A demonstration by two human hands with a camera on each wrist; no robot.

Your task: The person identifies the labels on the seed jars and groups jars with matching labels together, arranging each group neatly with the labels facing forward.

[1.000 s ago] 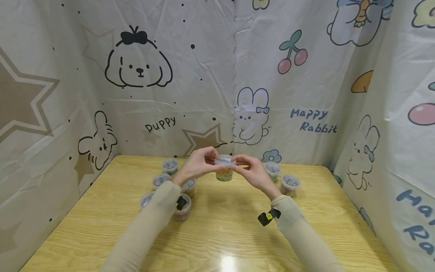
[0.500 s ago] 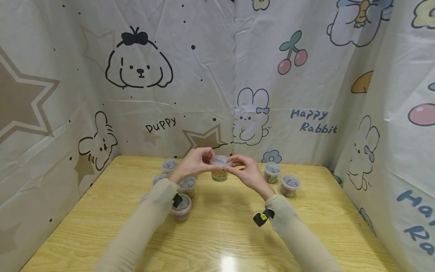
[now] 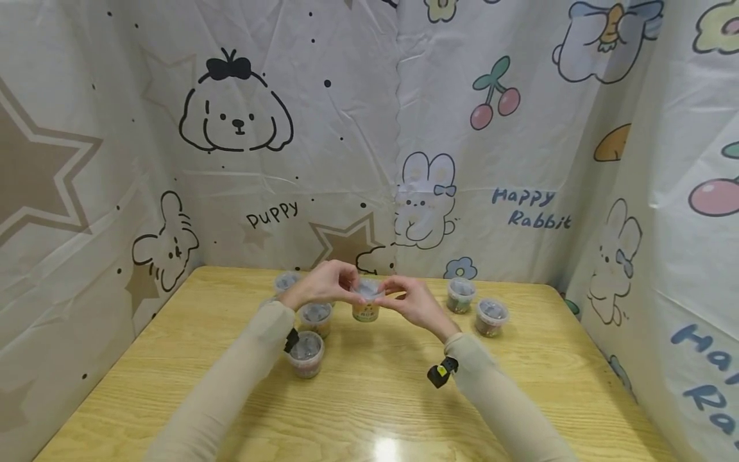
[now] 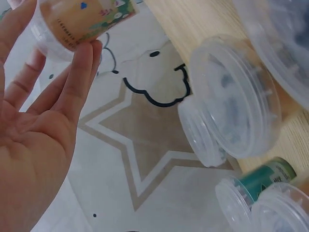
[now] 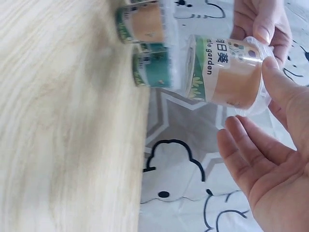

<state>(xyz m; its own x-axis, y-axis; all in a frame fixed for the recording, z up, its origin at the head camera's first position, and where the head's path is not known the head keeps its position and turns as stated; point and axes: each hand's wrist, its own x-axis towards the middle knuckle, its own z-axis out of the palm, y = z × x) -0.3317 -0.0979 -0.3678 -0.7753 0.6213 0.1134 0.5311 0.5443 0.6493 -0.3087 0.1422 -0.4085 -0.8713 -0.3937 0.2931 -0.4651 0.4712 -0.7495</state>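
Note:
Both hands hold a small clear plastic tub [image 3: 366, 310] by its lid, over the far middle of the table. It has a "little garden" label, and orange-brown shows through its side in the right wrist view. My left hand [image 3: 326, 282] grips the lid's rim from the left, thumb at the near side. From the right, my right hand [image 3: 414, 301] pinches the same rim between thumb and fingers. In the left wrist view, the fingers of the left hand [image 4: 43, 140] reach up to the lid of the tub [image 4: 91, 19].
Similar lidded tubs stand left of the held one: a pinkish tub [image 3: 306, 354], an orange tub [image 3: 316, 319] and a tub at the back [image 3: 287, 281], others partly behind the left arm. At right are a green tub [image 3: 460, 296] and a brown tub [image 3: 492, 318]. A printed curtain [image 3: 346, 128] hangs behind.
Both hands have carried the tub left and lower in the head view, toward the left group. The other tubs stay where they were; the head view has tilted slightly.

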